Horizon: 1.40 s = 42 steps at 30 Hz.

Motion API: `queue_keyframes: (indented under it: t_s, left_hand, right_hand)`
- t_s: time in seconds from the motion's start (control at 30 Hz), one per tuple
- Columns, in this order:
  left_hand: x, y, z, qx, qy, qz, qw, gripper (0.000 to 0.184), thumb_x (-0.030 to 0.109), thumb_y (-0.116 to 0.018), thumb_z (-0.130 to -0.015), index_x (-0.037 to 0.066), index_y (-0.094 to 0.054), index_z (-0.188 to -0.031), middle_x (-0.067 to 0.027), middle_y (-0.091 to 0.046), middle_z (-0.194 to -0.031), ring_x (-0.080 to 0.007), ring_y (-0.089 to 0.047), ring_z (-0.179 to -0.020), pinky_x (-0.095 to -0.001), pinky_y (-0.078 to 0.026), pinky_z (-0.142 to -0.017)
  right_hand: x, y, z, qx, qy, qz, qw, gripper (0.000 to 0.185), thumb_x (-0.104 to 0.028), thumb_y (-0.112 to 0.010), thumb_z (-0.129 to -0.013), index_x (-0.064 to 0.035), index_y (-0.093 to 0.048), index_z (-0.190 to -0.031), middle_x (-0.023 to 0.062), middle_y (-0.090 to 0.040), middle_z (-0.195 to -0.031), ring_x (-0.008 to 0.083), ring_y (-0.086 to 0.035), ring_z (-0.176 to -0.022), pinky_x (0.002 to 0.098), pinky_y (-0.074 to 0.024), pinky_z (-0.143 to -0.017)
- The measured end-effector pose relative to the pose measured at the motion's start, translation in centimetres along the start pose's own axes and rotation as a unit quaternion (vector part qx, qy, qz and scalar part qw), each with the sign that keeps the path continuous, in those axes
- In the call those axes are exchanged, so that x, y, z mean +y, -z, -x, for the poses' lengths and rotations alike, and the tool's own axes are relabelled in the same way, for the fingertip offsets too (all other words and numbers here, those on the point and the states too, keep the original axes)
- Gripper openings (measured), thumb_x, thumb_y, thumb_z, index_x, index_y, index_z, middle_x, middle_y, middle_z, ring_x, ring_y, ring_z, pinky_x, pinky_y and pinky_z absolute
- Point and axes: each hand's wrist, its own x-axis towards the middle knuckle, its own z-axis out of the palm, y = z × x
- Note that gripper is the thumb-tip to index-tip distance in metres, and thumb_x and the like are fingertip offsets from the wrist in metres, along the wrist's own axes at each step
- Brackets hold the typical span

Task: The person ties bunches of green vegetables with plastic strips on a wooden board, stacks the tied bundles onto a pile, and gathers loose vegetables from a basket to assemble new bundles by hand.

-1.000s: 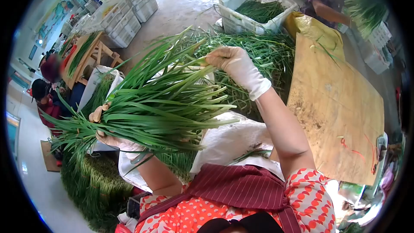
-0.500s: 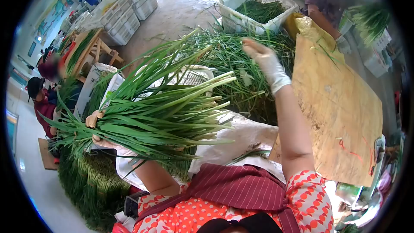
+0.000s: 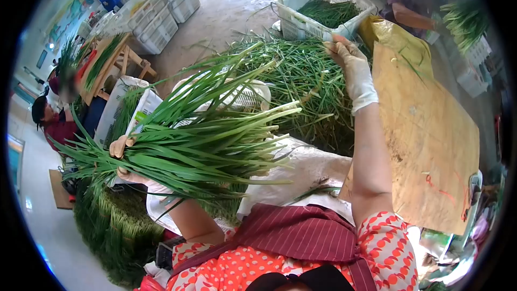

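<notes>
My left hand (image 3: 125, 153), in a pale glove, is closed round a thick bunch of garlic chives (image 3: 204, 148). Their green leaf ends hang out to the left, and the pale stem ends fan out to the right. My right hand (image 3: 351, 64), gloved in white, is stretched forward over the far right side of a heap of loose chive leaves (image 3: 301, 83). Its fingers are bent and pressed together; whether anything is between them I cannot make out. A white cloth (image 3: 291, 167) lies below the bunch, in front of my apron.
A wooden board (image 3: 425, 145) stands at right beside a yellow sack (image 3: 396, 37). Beyond the heap is a white crate (image 3: 307, 27) of greens. Bundled chives (image 3: 118, 221) are stacked lower left. Stacked crates (image 3: 156, 32) stand behind. People work at left and upper right.
My right hand has moved right and slightly farther away, and its fingers have drawn together. My left hand keeps the bunch in nearly the same place.
</notes>
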Motion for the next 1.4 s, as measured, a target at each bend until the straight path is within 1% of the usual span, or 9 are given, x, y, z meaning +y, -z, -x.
queue_keyframes:
  t_s: [0.07,0.2,0.27,0.4,0.8,0.87,1.07,1.3,1.4]
  left_hand:
    - [0.2,0.3,-0.3,-0.020,0.005,0.015,1.000,0.040,0.010,-0.069,-0.068,0.015,-0.045,-0.098,0.0027,-0.049,-0.094,-0.0214,-0.046,-0.099,-0.0355,-0.035,-0.094]
    - [-0.8,-0.7,-0.5,-0.018,0.028,0.013,0.999,0.038,0.007,-0.067,-0.067,0.016,-0.044,-0.096,0.0027,-0.049,-0.093,-0.0212,-0.046,-0.097,-0.0349,-0.035,-0.093]
    - [-1.2,-0.7,-0.9,-0.037,0.028,0.088,0.995,0.037,0.005,-0.066,-0.067,0.015,-0.044,-0.095,0.0029,-0.049,-0.092,-0.0216,-0.046,-0.095,-0.0346,-0.035,-0.092]
    - [-1.1,-1.3,-0.7,-0.020,-0.003,0.034,0.999,0.036,0.009,-0.065,-0.063,0.015,-0.048,-0.094,0.0038,-0.050,-0.088,-0.0172,-0.047,-0.092,-0.0323,-0.036,-0.089]
    - [4.1,1.0,-0.9,-0.056,0.186,0.011,0.981,0.033,0.003,-0.072,-0.068,0.020,-0.054,-0.089,0.0025,-0.052,-0.095,-0.0151,-0.047,-0.101,-0.0388,-0.035,-0.098]
    - [3.8,1.2,-1.3,-0.079,0.203,0.110,0.970,0.029,0.001,-0.070,-0.070,0.016,-0.055,-0.091,0.0005,-0.055,-0.097,-0.0176,-0.051,-0.099,-0.0378,-0.040,-0.092]
    - [3.4,3.2,-2.6,-0.175,0.200,0.127,0.956,0.031,0.001,-0.072,-0.068,0.015,-0.056,-0.090,0.0026,-0.056,-0.099,-0.0168,-0.052,-0.098,-0.0358,-0.040,-0.090]
    - [4.9,2.8,-1.6,-0.083,0.212,0.150,0.962,0.029,0.000,-0.068,-0.067,0.013,-0.055,-0.089,0.0001,-0.053,-0.097,-0.0178,-0.048,-0.097,-0.0305,-0.040,-0.086]
    - [3.7,2.3,-1.4,-0.098,0.155,0.174,0.968,0.028,0.000,-0.067,-0.069,0.012,-0.055,-0.091,-0.0005,-0.053,-0.099,-0.0183,-0.049,-0.094,-0.0305,-0.041,-0.085]
  right_hand:
    - [-0.3,-0.9,0.3,0.044,0.054,0.169,0.983,0.027,-0.025,-0.062,-0.084,-0.0055,-0.066,-0.102,0.0061,-0.065,-0.102,0.0211,-0.060,-0.095,0.0318,-0.0446,-0.089]
    - [-2.4,-7.0,3.3,-0.275,0.291,0.354,0.845,0.033,-0.026,-0.068,-0.079,-0.0034,-0.066,-0.103,0.0084,-0.067,-0.100,0.0164,-0.062,-0.091,0.0283,-0.0464,-0.085]
    - [-1.5,-8.5,3.6,-0.343,0.025,0.288,0.894,0.026,-0.021,-0.068,-0.079,-0.0028,-0.067,-0.098,0.0091,-0.068,-0.093,0.0137,-0.063,-0.084,0.0261,-0.0487,-0.079]
    - [-0.6,-8.9,5.0,-0.310,-0.051,0.161,0.936,0.017,-0.010,-0.063,-0.083,-0.0017,-0.067,-0.097,0.0051,-0.068,-0.090,0.0091,-0.058,-0.085,0.0229,-0.0457,-0.079]
    - [0.8,0.0,-0.2,0.153,0.085,0.011,0.984,0.016,-0.016,-0.062,-0.085,-0.0058,-0.062,-0.096,0.0028,-0.062,-0.084,0.0128,-0.053,-0.085,0.0313,-0.0431,-0.080]
    - [3.4,1.1,0.3,0.082,0.032,0.246,0.965,0.061,-0.021,-0.069,-0.079,0.0001,-0.042,-0.130,0.0158,-0.047,-0.129,0.0192,-0.052,-0.109,0.0275,-0.0388,-0.096]
    - [5.7,-8.8,6.4,-0.372,-0.155,-0.129,0.906,0.059,-0.013,-0.066,-0.081,-0.0069,-0.040,-0.133,0.0095,-0.047,-0.130,0.0172,-0.053,-0.107,0.0276,-0.0443,-0.090]
    - [2.8,-6.1,5.9,-0.414,0.003,0.097,0.905,0.025,-0.016,-0.053,-0.091,-0.0033,-0.055,-0.113,0.0093,-0.065,-0.094,0.0153,-0.060,-0.084,0.0256,-0.0490,-0.078]
    - [1.4,-1.9,4.2,-0.234,-0.015,0.090,0.968,0.017,-0.019,-0.050,-0.092,-0.0022,-0.055,-0.091,0.0054,-0.063,-0.077,0.0108,-0.052,-0.060,0.0246,-0.0499,-0.072]
